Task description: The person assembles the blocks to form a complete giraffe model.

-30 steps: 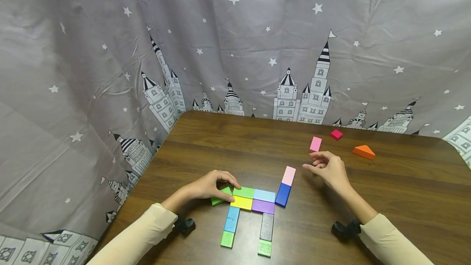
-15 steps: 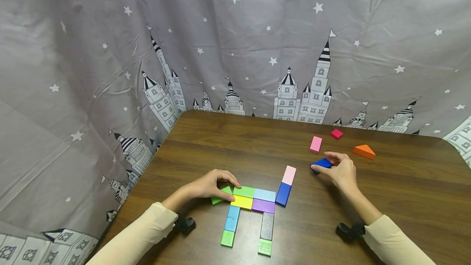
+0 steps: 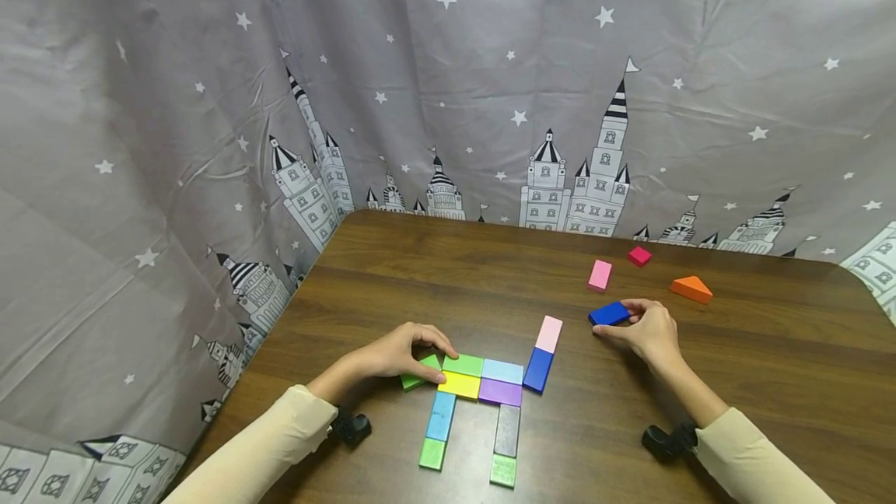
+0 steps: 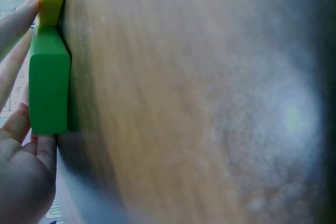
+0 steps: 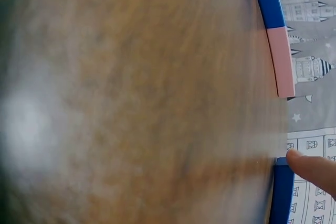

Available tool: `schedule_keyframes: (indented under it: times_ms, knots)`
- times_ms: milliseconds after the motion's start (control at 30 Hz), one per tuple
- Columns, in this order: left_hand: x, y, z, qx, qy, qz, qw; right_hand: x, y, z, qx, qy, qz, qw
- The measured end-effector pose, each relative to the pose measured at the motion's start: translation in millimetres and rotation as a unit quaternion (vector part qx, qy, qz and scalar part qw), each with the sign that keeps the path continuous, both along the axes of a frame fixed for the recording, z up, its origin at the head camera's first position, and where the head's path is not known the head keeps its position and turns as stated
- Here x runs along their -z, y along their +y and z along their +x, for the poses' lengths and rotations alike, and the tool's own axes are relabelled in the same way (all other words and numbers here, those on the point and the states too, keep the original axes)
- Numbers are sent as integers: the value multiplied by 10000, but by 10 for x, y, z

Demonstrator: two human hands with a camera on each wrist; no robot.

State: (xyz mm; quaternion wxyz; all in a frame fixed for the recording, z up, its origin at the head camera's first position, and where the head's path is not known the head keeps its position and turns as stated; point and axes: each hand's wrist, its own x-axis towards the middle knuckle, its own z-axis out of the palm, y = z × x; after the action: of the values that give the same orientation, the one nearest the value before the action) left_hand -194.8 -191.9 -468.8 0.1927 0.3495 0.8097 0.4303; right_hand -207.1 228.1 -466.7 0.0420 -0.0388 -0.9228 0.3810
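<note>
At the right of the head view my right hand (image 3: 649, 330) holds a blue block (image 3: 608, 314) between thumb and fingers, low over the tabletop. In the right wrist view a fingertip (image 5: 295, 157) touches the end of this block. My left hand (image 3: 400, 351) rests at the left of a flat arrangement of blocks. Its thumb touches the yellow block (image 3: 460, 385) and a fingertip touches the light green block (image 3: 465, 365). Beneath that hand lies a tilted green block (image 3: 414, 383), large in the left wrist view, partly covered by the fingers.
Light blue (image 3: 502, 371), purple (image 3: 501, 392), blue (image 3: 430, 417) and dark grey blocks (image 3: 508, 431) adjoin, with small green blocks (image 3: 432, 454) below. A light pink block (image 3: 549, 334) touches another blue block (image 3: 538, 370). Pink (image 3: 600, 275), red (image 3: 639, 256) and orange triangular blocks (image 3: 691, 289) lie farther back.
The blue block, hidden at first behind my right hand, has come into sight, turned slightly, as the hand shifted right and took hold of its end. My left hand stays put.
</note>
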Motion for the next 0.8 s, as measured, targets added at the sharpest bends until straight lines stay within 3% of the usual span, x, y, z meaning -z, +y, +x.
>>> schedule_keyframes:
  times_ms: [400,800]
  knots:
    - [4,0,-4,-60,-19,-160,9999,-29,-10,-7,67,-63,-64,9999]
    - [19,-6,-9,-30,83,-115,9999,-5,-65,-91,-192,-42,-309,9993]
